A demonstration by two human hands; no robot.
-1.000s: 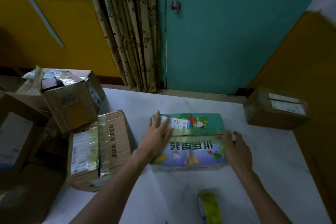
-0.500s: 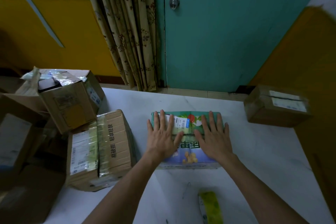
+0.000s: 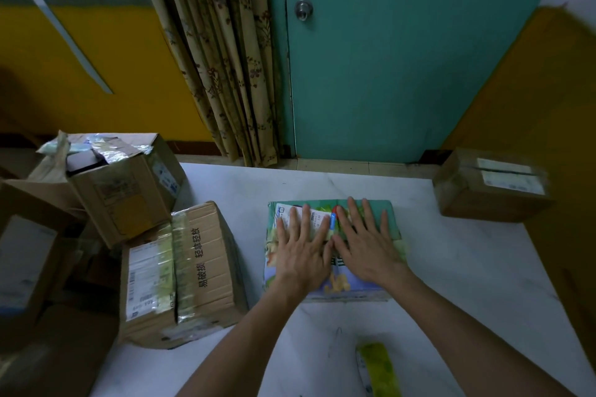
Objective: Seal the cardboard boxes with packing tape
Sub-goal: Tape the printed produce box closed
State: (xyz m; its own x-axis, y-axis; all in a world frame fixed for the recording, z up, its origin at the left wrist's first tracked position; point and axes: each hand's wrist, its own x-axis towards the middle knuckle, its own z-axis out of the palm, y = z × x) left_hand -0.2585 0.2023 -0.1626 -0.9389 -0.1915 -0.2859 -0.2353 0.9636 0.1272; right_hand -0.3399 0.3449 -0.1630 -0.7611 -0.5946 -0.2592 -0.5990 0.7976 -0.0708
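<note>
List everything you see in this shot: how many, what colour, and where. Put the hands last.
printed box: one, green and blue, table centre
tape roll: one, yellow-green, near table edge, in front of the printed box
taped carton: one, brown, left of the printed box
open carton: one, brown, behind the taped carton
small carton: one, brown, table's far right
other cartons: number unclear, brown, far left
table: one, white, in front of the door
curtain: one, beige floral, beside the door
door: one, teal, background
left hand: one, flat on the printed box
right hand: one, flat on the printed box
</note>
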